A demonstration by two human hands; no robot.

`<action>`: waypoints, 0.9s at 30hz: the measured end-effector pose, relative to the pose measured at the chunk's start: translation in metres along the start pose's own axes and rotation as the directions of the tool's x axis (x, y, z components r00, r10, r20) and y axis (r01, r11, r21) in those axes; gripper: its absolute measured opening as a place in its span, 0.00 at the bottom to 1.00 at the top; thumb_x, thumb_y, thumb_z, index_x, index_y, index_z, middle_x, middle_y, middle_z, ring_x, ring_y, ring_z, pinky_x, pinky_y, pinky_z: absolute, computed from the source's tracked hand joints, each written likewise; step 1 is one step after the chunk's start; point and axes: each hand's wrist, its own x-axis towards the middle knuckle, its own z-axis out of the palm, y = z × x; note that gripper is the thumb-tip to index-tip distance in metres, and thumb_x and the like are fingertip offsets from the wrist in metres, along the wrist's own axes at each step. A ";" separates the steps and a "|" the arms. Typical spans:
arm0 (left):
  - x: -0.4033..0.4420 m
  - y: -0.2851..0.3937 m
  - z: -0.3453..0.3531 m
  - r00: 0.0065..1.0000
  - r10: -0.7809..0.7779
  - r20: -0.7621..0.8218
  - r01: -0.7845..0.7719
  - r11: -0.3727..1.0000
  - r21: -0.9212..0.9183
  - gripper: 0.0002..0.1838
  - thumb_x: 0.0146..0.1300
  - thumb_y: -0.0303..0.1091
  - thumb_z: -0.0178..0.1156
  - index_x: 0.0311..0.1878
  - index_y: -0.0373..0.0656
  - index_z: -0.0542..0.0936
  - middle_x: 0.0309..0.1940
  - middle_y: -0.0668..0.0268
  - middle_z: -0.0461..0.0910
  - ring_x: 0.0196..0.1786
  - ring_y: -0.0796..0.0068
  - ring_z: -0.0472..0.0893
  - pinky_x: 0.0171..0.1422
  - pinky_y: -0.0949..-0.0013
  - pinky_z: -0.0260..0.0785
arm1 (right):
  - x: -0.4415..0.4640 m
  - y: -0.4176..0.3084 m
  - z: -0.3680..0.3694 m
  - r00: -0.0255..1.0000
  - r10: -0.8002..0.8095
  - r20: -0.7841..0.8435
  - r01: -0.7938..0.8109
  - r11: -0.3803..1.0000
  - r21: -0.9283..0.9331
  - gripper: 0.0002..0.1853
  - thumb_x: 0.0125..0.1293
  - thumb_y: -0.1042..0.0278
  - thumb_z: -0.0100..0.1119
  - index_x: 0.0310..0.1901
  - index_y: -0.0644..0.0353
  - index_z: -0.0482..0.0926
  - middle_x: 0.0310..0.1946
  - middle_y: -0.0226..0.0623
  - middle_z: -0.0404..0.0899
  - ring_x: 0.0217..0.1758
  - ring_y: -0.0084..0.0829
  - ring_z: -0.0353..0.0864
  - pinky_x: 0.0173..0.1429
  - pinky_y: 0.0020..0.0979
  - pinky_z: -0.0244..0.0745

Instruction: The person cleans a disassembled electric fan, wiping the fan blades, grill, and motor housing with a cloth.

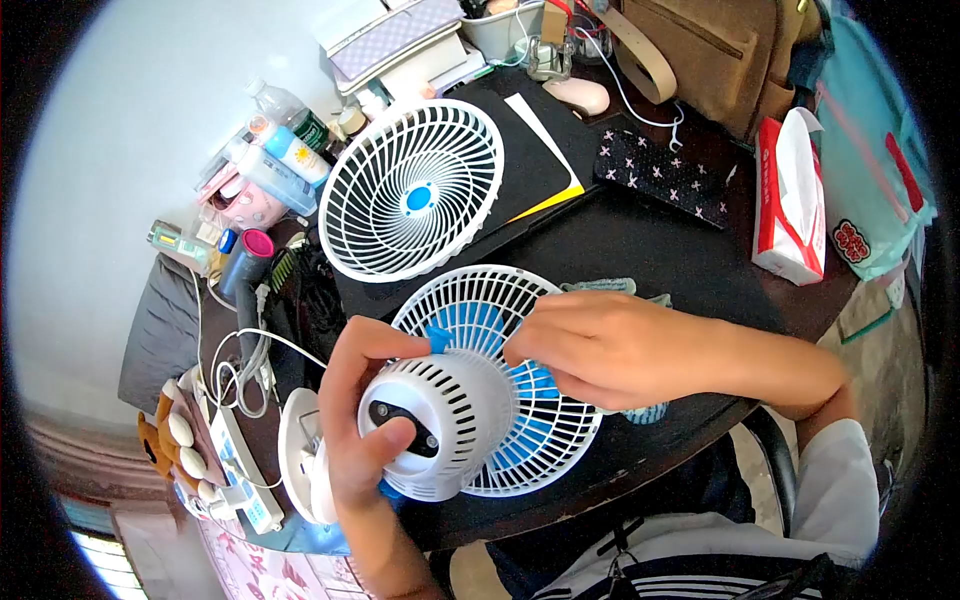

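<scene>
A white desk fan lies with the back of its motor housing (pixel 480 400) turned up toward me. Blue blades (pixel 530 430) show through its white rear grille (pixel 560 465). My left hand (pixel 352 450) is wrapped round the housing, its thumb on the dark end panel and its index finger by a blue knob (pixel 438 339). Over the grille, right beside the housing, my right hand (pixel 610 345) is closed with its fingertips pinched together; whatever they hold is hidden. The detached white front grille (pixel 412 190), with a blue centre, rests farther back on the desk.
Bottles (pixel 290 150) stand at the back left, near a cable (pixel 240 375) and a power strip (pixel 240 470). A tissue box (pixel 790 200), a patterned dark pouch (pixel 660 175), a pink mouse (pixel 578 95) and a brown bag (pixel 700 50) are to the right and back.
</scene>
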 end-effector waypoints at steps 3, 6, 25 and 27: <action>0.001 0.003 -0.002 1.000 0.008 0.026 -0.007 1.000 -0.018 0.38 0.46 0.59 0.70 0.47 0.31 0.80 0.40 0.64 0.75 0.41 0.74 0.79 0.46 0.72 0.68 | 0.005 -0.003 -0.001 0.998 0.003 0.058 -0.002 1.000 -0.009 0.17 0.57 0.76 0.62 0.50 0.66 0.75 0.43 0.42 0.78 0.47 0.43 0.81 0.53 0.41 0.79; 0.001 0.000 -0.005 0.998 0.031 0.051 -0.030 0.999 -0.019 0.37 0.47 0.58 0.70 0.47 0.32 0.80 0.41 0.64 0.75 0.42 0.74 0.79 0.46 0.72 0.68 | 0.008 -0.004 0.002 0.999 0.020 0.039 -0.021 0.999 0.029 0.18 0.58 0.80 0.62 0.51 0.66 0.74 0.44 0.43 0.78 0.48 0.44 0.82 0.54 0.42 0.80; 0.004 -0.004 -0.008 0.994 0.069 0.087 -0.065 0.996 -0.057 0.33 0.50 0.54 0.70 0.48 0.33 0.80 0.39 0.64 0.77 0.40 0.75 0.81 0.45 0.73 0.70 | 0.015 -0.011 -0.013 0.980 0.066 0.185 -0.083 0.993 0.089 0.19 0.59 0.82 0.63 0.52 0.63 0.73 0.46 0.44 0.78 0.47 0.47 0.83 0.51 0.43 0.80; 0.004 -0.002 -0.008 0.994 0.064 0.092 -0.059 0.997 -0.054 0.33 0.50 0.54 0.69 0.48 0.33 0.80 0.39 0.64 0.78 0.40 0.75 0.81 0.45 0.73 0.70 | 0.014 -0.012 -0.015 0.978 0.082 0.193 -0.103 0.989 0.101 0.18 0.59 0.82 0.62 0.51 0.64 0.72 0.45 0.44 0.77 0.46 0.47 0.83 0.49 0.43 0.80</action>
